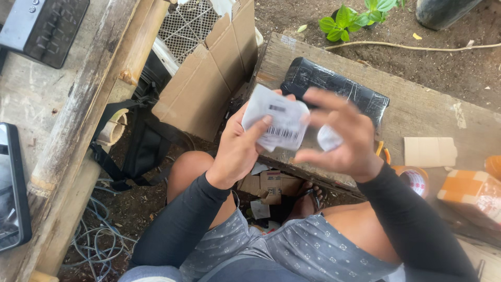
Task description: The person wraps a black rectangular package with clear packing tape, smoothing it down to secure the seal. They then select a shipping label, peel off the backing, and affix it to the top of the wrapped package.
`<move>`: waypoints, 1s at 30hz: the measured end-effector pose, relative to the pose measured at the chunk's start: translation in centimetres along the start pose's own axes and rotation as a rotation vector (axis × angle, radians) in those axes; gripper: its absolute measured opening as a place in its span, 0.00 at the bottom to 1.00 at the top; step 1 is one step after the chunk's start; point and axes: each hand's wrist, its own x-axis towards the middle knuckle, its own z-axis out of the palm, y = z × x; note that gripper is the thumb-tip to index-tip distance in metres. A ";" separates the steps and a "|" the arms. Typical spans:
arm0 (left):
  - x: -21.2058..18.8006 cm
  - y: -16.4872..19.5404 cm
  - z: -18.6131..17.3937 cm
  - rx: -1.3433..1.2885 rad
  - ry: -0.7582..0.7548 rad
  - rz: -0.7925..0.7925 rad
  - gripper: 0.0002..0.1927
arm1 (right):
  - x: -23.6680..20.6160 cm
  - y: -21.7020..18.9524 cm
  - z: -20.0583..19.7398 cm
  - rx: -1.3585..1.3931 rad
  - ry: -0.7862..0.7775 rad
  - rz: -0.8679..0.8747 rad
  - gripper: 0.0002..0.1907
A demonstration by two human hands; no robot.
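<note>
My left hand (pixel 237 149) grips a white paper label with printed bars (pixel 276 122), held up in front of me over my knees. My right hand (pixel 342 136) is blurred beside it, fingers spread, pinching a small white scrap (pixel 330 138) at the label's right edge. Just behind both hands a long parcel wrapped in black plastic (pixel 334 89) lies on a weathered wooden plank (pixel 417 109).
An open cardboard box (pixel 203 89) leans left of the plank. A small cardboard piece (pixel 429 151), a tape roll (pixel 415 180) and an orange-taped parcel (pixel 469 196) lie at right. A wooden bench (pixel 68 130) with a phone (pixel 11 193) is at left; cables (pixel 99 235) on the ground.
</note>
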 end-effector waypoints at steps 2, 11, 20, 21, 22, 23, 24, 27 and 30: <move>0.0 -0.4 -0.1 0.500 0.029 0.090 0.20 | -0.5 0.4 0.2 0.140 -0.060 0.249 0.16; 0.1 -1.9 0.7 0.404 0.167 0.153 0.28 | -2.1 1.1 1.2 1.340 0.354 1.169 0.06; 0.4 -2.4 0.1 0.167 0.255 0.085 0.16 | -2.2 0.4 4.4 0.835 0.116 0.806 0.05; 0.4 -2.2 0.0 0.146 0.253 0.083 0.16 | -2.3 0.8 4.3 0.862 0.094 0.842 0.05; 0.3 -2.0 -0.1 0.194 0.237 0.092 0.16 | -2.4 1.1 4.1 0.891 0.070 0.883 0.04; 0.2 -1.8 -0.1 0.241 0.224 0.100 0.16 | -2.5 1.2 4.0 0.922 0.043 0.925 0.04; 0.1 -1.6 -0.1 0.289 0.209 0.109 0.16 | -2.5 1.4 4.0 0.946 0.045 0.919 0.05; -0.2 -1.3 0.2 0.352 0.195 0.107 0.16 | -2.5 1.4 4.0 0.984 0.048 0.908 0.06; -0.1 -1.3 0.4 0.345 0.200 0.112 0.16 | -2.5 1.3 3.9 0.970 0.041 0.916 0.06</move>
